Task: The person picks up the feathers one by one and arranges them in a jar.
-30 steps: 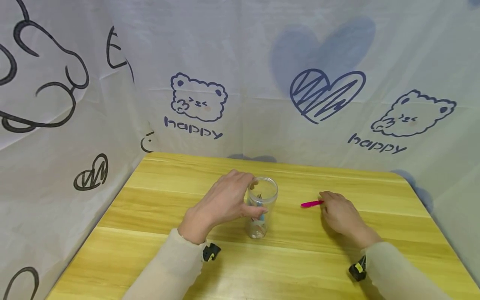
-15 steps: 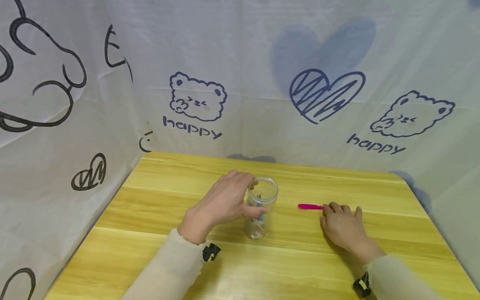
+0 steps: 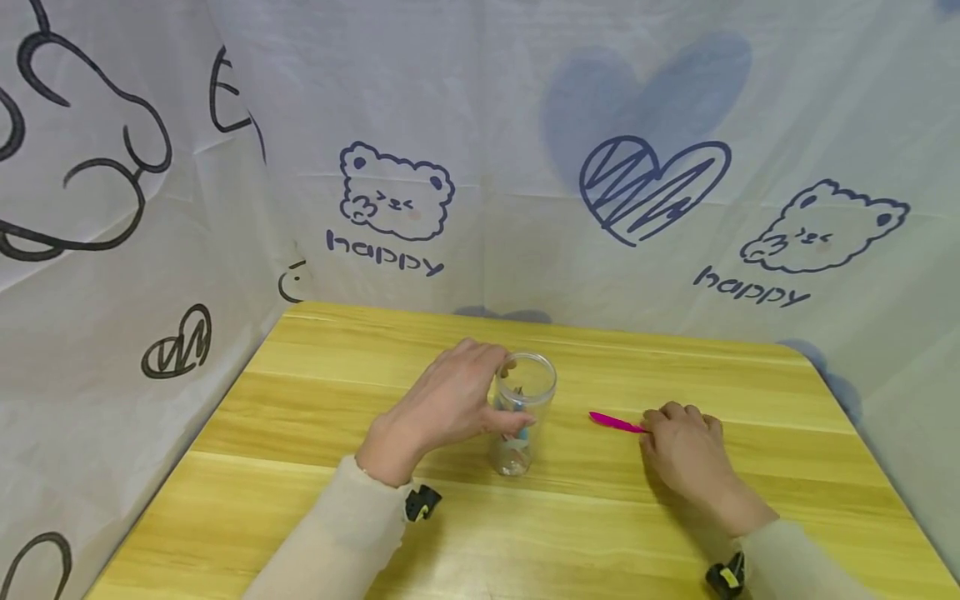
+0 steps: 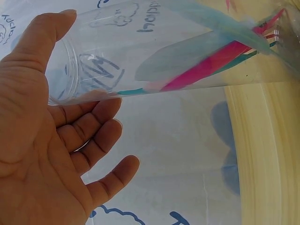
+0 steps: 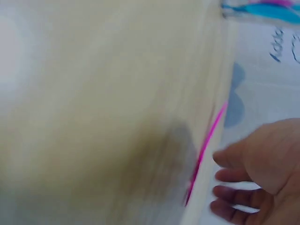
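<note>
A tall clear plastic jar [image 3: 534,442] stands on the table, its open rim up. Colored feathers [image 4: 208,65], pink and pale blue-green among them, lean inside it with thin ends low down. My left hand [image 3: 446,396] grips the jar near the rim, thumb on the near side and fingers behind. Right of the jar, a single bright pink feather [image 3: 615,422] lies on the wood. My right hand [image 3: 686,450] is at its right end, overlapping that end in the head view. In the right wrist view the fingertips [image 5: 220,194] show beside the feather, bent but not closed around it.
The yellow wood-grain table [image 3: 315,525] reaches back to a white cloth [image 3: 510,108] with bear, heart and "happy" drawings. Another cloth side runs along the left. Black wrist cameras [image 3: 423,503] sit below both hands.
The pink feather has swung so its left tip points away from me and slid slightly left. My right hand has shifted a little nearer to me. The left hand and jar stay put.
</note>
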Demonstrator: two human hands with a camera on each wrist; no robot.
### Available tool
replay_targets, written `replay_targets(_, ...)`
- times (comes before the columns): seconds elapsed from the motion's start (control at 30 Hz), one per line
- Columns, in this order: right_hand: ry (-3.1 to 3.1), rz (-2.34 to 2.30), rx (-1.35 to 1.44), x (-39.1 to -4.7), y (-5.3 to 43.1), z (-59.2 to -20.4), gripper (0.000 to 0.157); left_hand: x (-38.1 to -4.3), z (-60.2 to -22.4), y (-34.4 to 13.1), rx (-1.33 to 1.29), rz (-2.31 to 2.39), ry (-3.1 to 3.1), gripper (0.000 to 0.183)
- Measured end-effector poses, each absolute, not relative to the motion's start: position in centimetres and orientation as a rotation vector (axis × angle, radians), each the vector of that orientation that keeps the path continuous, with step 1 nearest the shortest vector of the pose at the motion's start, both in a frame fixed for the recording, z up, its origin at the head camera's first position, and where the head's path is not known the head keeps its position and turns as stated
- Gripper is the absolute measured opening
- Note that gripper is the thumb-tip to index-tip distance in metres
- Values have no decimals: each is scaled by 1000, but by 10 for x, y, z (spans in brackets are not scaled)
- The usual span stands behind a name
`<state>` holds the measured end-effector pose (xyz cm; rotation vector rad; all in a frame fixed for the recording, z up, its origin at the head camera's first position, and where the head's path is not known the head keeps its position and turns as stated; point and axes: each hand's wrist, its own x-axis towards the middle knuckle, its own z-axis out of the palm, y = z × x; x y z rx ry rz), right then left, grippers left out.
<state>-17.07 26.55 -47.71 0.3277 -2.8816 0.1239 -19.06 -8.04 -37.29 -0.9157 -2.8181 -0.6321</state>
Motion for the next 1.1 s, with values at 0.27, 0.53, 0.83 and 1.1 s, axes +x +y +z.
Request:
replay_targets(0.27,-2864,316,354,-195,273,-475,8,-191,-373,-79,-916,-634,-2829,64)
replay_targets(0.53,-2998,360,326,-204,272,-480,6,-192,-373,-79,-918,-650,-2827,62)
replay_targets(0.83,-3073,284,398,-209,267,-479,8,-191,-372,-79,-910,-651,-2840,65)
replay_targets(1.1,-2886,32,598,-203,266,-483,11,-191,-372,-78,-911,-641,-2835,65)
